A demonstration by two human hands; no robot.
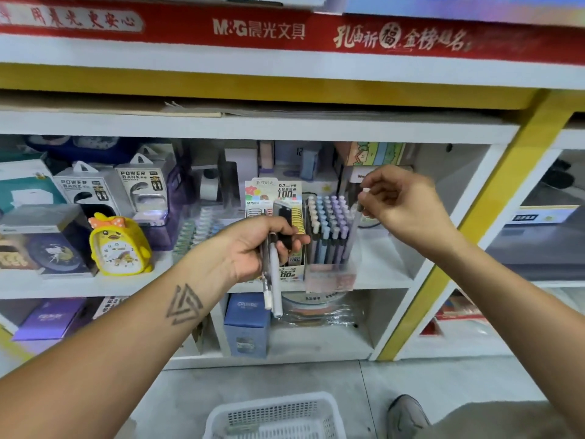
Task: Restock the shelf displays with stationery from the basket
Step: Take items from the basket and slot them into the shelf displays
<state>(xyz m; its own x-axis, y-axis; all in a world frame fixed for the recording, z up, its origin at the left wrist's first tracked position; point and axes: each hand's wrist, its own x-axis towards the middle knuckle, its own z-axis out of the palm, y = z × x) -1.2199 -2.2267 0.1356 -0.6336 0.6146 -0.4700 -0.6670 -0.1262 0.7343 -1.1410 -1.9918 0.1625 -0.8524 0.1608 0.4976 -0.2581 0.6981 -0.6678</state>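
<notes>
Forearms of the person fill the foreground, reaching toward a white shelf unit [316,125]; below them, on the floor, stands a white perforated basket [275,416], its visible part showing no stock, though its lower half is cut off by the frame edge. Left hand [253,245] — fingers curled round a small bundle of pens [273,280], about three, held upright with their ends hanging below the palm. Right hand [402,204] — thumb and fingertips pinching the top of a single pale pen [357,223], which stands near-vertical at the right edge of a clear display box [329,274]. That box, on the middle shelf, already holds dense rows of pastel pens in cream, blue and lilac, and appears nearly full. Just beside it on the left stands a carton of pencil leads [286,198]. Further left: power bank boxes [142,182] and a yellow duck alarm clock [118,245].

Judged progress: restocking of the pen display is well under way. One pen is at the point of insertion, the left-hand bundle remains to be placed, and whether more stationery waits in the basket cannot be told
</notes>
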